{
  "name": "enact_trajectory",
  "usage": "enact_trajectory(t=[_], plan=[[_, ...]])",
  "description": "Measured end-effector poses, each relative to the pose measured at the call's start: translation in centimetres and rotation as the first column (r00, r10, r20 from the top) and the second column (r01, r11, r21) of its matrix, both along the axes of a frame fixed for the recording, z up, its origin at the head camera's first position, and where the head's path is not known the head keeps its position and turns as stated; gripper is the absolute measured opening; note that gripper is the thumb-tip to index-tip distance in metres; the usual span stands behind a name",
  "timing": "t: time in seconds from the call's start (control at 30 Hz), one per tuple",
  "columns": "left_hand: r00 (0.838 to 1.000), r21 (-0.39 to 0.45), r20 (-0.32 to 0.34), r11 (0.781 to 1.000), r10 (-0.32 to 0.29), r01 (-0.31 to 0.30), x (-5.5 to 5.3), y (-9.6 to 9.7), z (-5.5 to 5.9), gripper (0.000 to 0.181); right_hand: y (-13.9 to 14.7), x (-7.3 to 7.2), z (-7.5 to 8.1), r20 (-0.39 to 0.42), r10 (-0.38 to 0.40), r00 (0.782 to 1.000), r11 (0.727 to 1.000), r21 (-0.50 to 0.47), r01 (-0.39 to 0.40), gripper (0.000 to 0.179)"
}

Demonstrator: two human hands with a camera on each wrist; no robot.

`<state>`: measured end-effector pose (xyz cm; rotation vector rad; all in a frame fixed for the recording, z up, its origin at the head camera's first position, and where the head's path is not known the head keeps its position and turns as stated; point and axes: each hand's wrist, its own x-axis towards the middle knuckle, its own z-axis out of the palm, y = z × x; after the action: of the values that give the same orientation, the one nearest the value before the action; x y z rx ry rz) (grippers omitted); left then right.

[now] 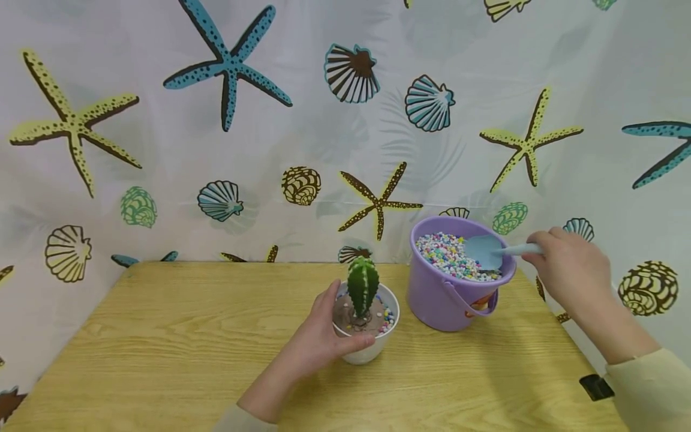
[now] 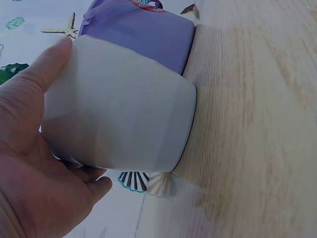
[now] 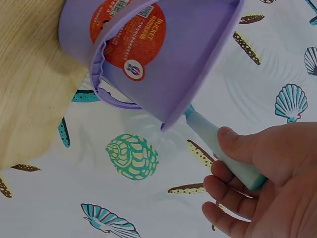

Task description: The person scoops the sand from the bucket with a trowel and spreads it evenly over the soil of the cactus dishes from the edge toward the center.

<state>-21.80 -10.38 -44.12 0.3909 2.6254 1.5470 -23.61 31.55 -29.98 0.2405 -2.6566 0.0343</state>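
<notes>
A white pot (image 1: pixel 363 356) holds a green cactus (image 1: pixel 363 287) in brown soil, with several coloured pebbles along the right side. My left hand (image 1: pixel 323 336) grips the pot from the left, thumb in front; in the left wrist view the pot (image 2: pixel 119 104) stands on the table. To its right is a purple bucket (image 1: pixel 432 300) full of small coloured pebbles (image 1: pixel 439 255). My right hand (image 1: pixel 574 270) holds the handle of a light blue shovel (image 1: pixel 486 251), its blade in among the pebbles. The right wrist view shows fingers (image 3: pixel 235 141) curled about the handle (image 3: pixel 223 148).
The wooden table (image 1: pixel 189 336) meets a white curtain (image 1: pixel 302 132) printed with starfish and shells at the back and sides. A small black object (image 1: pixel 596 387) lies at the table's right edge. The bucket's handle (image 1: pixel 475 309) hangs down at its front.
</notes>
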Motion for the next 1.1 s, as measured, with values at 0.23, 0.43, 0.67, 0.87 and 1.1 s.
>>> enact_trajectory(t=[0.23,0.43,0.67,0.87,1.1], plan=[[1.000,0.002,0.000,1.000,0.002,-0.002,0.0,0.0,0.1,0.134,0.0,0.1,2.2,0.190,-0.021,0.982,1.000,0.008,0.020,0.026],[1.000,0.001,0.004,1.000,0.001,-0.002,0.0,-0.1,0.0,0.134,0.2,-0.3,3.6,0.342,-0.038,0.939,0.999,-0.002,0.041,0.028],[1.000,-0.008,0.015,1.000,0.007,-0.007,-0.2,-0.1,-0.2,0.135,1.1,-0.6,3.9,0.448,-0.007,0.894,0.999,-0.045,0.031,0.031],[1.000,-0.008,0.012,1.000,0.010,-0.010,-0.2,-0.1,-0.2,0.134,1.9,-0.9,3.7,0.480,0.038,0.876,0.995,-0.102,0.013,0.033],[1.000,-0.008,0.013,1.000,0.009,-0.009,-0.2,-0.1,-0.1,0.133,2.2,-1.1,3.4,0.489,0.074,0.869,0.987,-0.162,0.008,0.036]])
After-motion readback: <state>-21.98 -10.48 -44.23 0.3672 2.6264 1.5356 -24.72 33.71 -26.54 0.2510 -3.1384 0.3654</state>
